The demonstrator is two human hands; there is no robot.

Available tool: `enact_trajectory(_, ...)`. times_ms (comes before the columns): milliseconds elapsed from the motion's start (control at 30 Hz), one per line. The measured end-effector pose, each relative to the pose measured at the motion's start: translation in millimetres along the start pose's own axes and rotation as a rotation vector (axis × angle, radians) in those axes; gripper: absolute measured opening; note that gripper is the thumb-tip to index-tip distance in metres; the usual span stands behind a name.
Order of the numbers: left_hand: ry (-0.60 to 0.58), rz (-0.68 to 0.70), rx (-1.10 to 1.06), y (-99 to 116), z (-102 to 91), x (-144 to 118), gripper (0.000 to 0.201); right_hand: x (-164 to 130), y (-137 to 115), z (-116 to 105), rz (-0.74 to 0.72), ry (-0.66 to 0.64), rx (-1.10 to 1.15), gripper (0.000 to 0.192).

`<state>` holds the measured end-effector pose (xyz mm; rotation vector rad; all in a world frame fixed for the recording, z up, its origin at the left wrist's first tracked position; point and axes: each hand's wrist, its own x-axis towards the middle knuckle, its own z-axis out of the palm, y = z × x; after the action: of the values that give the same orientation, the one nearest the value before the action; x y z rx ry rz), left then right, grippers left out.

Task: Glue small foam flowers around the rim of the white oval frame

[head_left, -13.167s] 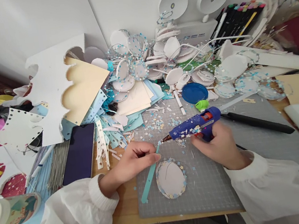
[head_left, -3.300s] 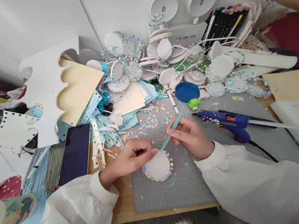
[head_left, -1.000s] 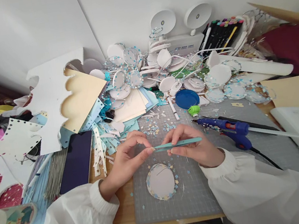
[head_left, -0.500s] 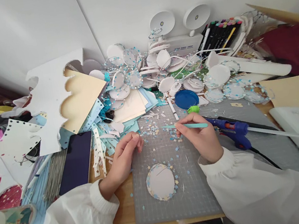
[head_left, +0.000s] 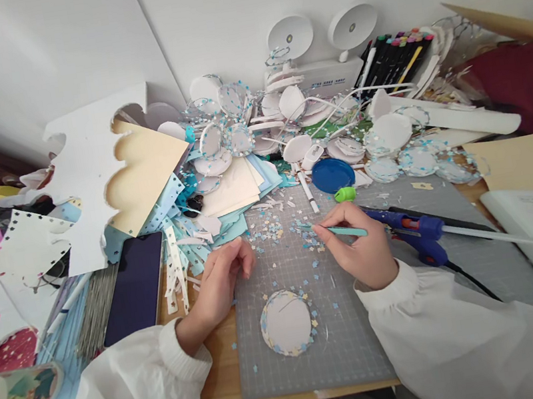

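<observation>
My right hand (head_left: pixel 360 252) grips teal tweezers (head_left: pixel 345 231), their tip down among small blue and white paper stars (head_left: pixel 301 229) scattered on the grey cutting mat (head_left: pixel 316 353). My left hand (head_left: pixel 223 277) rests loosely curled at the mat's left edge and holds nothing. A white paper disc (head_left: pixel 287 323) rimmed with tiny stars lies flat on the mat, nearer to me than both hands. A blue glue gun (head_left: pixel 410 230) lies on the mat just right of my right hand.
A dark phone (head_left: pixel 135 284) lies left of the mat, next to punched blue paper strips (head_left: pixel 177 254). A heap of star-trimmed white discs (head_left: pixel 283 116), a blue lid (head_left: pixel 332 175), a green cap (head_left: pixel 345 194) and a marker set (head_left: pixel 393 58) fill the back.
My hands came apart from the tweezers held between them. The right hand carried the tweezers back to the loose stars and lowered the tip; the left hand settled curled at the mat's edge.
</observation>
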<state>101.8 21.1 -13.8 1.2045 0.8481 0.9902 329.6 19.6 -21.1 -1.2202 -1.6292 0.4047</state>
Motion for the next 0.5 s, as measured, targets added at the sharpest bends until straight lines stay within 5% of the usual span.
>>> enact_trajectory(500, 0.012, 0.004, 0.113, 0.3, -1.2, 0.1, 0.042, -3.3, 4.6, 7.0, 0.000, -0.044, -0.100, 0.010)
